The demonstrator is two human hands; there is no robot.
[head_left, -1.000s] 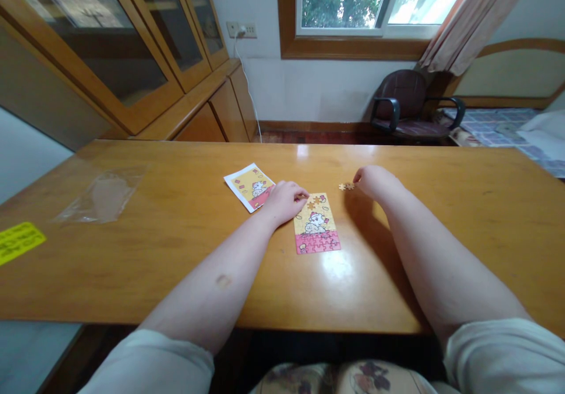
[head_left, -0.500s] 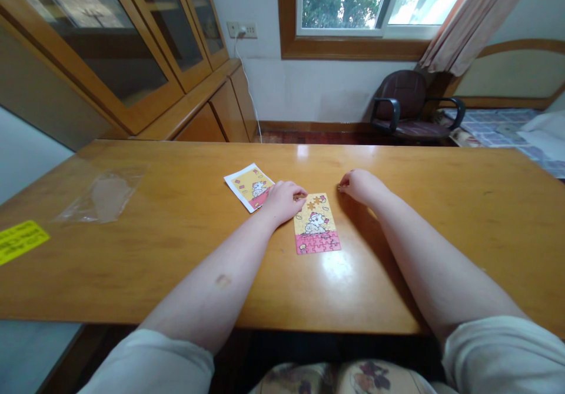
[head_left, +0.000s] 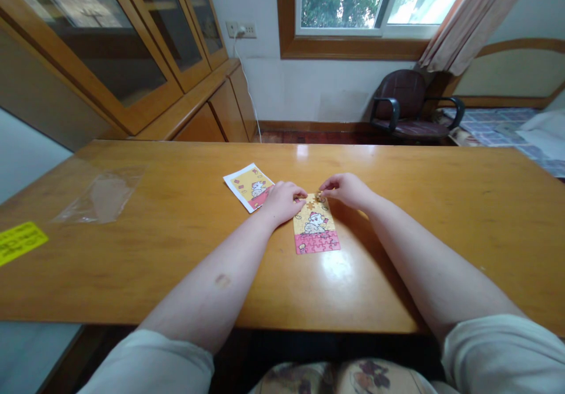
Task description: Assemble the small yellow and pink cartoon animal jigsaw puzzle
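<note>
A jigsaw puzzle (head_left: pixel 315 226) with a white cartoon animal on yellow and pink lies flat on the table; gaps show the wood near its top. At its upper left edge rests my left hand (head_left: pixel 283 201), fingers stretched out with thumb and forefinger apart, covering that corner. My right hand (head_left: pixel 346 191) is at the upper right corner, with a small puzzle piece (head_left: pixel 318 196) pinched between its fingertips, over the gaps. Partly under or behind my left hand lies a white-bordered picture card (head_left: pixel 248 185) with the same design.
A clear plastic bag (head_left: pixel 106 197) lies on the wooden table (head_left: pixel 185 176) at the left, with a yellow label (head_left: pixel 22 243) near the left edge. Beyond the table stand a glass-door cabinet (head_left: pixel 194 88) and an armchair (head_left: pixel 404 106).
My right hand has moved left from the bare table beside the puzzle to its top right corner, bringing the small piece over the gaps. My left hand has stayed in place.
</note>
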